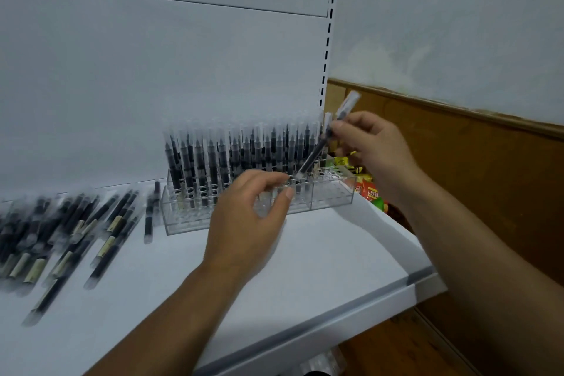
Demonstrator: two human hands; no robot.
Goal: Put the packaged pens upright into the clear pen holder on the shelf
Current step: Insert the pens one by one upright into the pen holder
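Observation:
A clear pen holder (332, 192) stands at the back right of the white shelf (320, 268), with several packaged black pens (213, 159) upright in its left and middle holes. My right hand (372, 143) pinches one packaged pen (320, 146), tilted, with its lower end at a hole near the holder's right part. My left hand (250, 220) rests at the front of the holder, thumb and fingers curled around its top edge. A loose pile of packaged pens (70, 232) lies flat on the shelf at the left.
The shelf's back panel rises behind the holder, with a slotted upright post (328, 40) at its right. Colourful snack packets (369, 189) lie beyond the shelf's right edge, before a brown wooden wall panel (488, 177). The image is motion-blurred.

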